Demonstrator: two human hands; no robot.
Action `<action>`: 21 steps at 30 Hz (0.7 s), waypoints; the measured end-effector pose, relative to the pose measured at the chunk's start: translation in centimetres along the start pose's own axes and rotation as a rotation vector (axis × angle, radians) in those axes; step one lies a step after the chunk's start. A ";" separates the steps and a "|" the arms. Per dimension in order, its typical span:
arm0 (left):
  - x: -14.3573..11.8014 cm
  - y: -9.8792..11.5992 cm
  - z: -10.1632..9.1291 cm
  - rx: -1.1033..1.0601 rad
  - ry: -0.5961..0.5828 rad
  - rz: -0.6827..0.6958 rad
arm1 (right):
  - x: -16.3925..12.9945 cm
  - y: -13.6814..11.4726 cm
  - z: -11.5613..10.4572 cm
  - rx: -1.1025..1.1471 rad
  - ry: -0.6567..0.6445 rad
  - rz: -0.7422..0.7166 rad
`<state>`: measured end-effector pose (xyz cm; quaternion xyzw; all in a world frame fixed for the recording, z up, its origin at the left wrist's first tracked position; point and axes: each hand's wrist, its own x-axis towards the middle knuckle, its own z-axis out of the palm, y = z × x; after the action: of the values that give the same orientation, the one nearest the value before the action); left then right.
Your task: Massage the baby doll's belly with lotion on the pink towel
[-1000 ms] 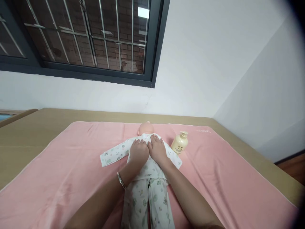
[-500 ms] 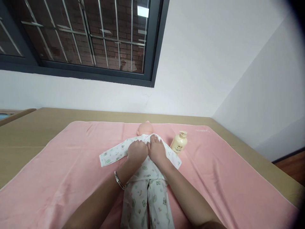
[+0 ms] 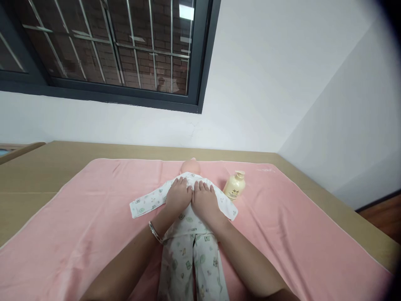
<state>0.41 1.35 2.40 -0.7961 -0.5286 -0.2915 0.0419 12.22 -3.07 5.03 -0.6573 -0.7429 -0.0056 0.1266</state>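
A baby doll (image 3: 190, 167) lies on its back on a pink mat (image 3: 109, 217), its head toward the wall. It wears a white printed top (image 3: 150, 202) and matching trousers (image 3: 178, 263). My left hand (image 3: 178, 195), with a silver bangle on the wrist, lies flat on the left of the doll's chest, fingers stretched out. Beside it my right hand (image 3: 205, 200) rests flat on the right of the chest, fingers extended. The thumbs almost meet at the middle. Neither hand grips anything. The hands cover part of the top's front.
A cream pump bottle (image 3: 234, 185) stands on the mat right of the doll's sleeve. The mat lies on a wooden table (image 3: 37, 175) against a white wall (image 3: 250, 83). A dark-framed window (image 3: 125, 46) with metal bars is above on the left.
My left hand has gone from a closed, fist-like shape to fingers laid out on the chest. My right hand's fingers have shifted slightly down. The top's neckline sits higher, over the chin area.
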 end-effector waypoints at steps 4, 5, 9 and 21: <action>-0.2 -0.6 1.6 -0.036 0.092 -0.024 | 0.1 0.1 0.0 0.002 -0.008 0.002; -0.2 -0.7 1.9 -0.032 0.097 -0.035 | 0.3 0.3 0.0 0.016 -0.013 -0.001; -0.4 -0.7 2.5 -0.062 0.102 -0.097 | 1.1 1.1 0.3 0.125 -0.029 -0.030; -1.1 -1.1 2.7 -0.332 0.256 -0.149 | 1.0 0.8 0.7 0.247 0.169 -0.092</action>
<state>0.32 1.90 -0.67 -0.7075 -0.5209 -0.4755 -0.0449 12.74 -1.84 4.46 -0.5990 -0.7541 0.0247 0.2683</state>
